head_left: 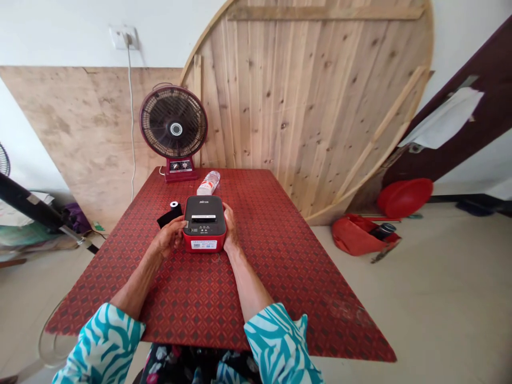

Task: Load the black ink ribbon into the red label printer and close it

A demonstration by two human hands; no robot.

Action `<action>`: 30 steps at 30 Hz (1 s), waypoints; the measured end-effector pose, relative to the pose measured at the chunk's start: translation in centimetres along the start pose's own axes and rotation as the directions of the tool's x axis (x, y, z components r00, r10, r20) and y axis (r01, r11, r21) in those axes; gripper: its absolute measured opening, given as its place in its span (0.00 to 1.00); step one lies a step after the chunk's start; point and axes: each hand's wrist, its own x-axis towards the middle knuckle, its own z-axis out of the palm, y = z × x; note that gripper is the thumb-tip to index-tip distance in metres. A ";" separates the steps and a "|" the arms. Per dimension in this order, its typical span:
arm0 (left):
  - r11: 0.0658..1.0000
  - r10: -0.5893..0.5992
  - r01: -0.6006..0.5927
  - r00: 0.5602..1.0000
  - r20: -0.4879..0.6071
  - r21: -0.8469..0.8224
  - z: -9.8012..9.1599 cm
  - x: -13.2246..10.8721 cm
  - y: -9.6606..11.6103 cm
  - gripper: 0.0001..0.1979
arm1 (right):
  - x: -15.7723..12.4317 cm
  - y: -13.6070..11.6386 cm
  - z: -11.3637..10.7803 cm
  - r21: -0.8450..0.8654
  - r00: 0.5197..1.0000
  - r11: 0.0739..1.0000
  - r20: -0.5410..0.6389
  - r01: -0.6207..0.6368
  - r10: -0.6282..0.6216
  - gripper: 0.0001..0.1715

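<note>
A small red and black label printer stands on the red patterned table. My left hand rests against the printer's left side, fingers curled round its edge. My right hand presses flat against its right side. Just left of the printer lies a black roll with a white core, behind my left hand.
A clear plastic bottle lies on its side behind the printer. A maroon table fan stands at the table's far edge, corded to a wall socket. A large round wooden board leans on the wall. A red basin and red bag sit on the floor to the right.
</note>
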 end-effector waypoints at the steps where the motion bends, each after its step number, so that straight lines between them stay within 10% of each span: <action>1: 1.000 -0.006 0.006 1.000 0.004 -0.011 0.0 0.0 0.0 0.31 | 0.0 0.1 0.0 -0.004 1.000 1.000 0.005 0.005 -0.005 0.29; 30: 0.996 -0.004 0.006 1.000 -0.011 0.092 0.3 -0.1 0.9 0.29 | 0.3 1.3 -0.5 0.011 0.999 0.999 0.036 -0.033 0.032 0.28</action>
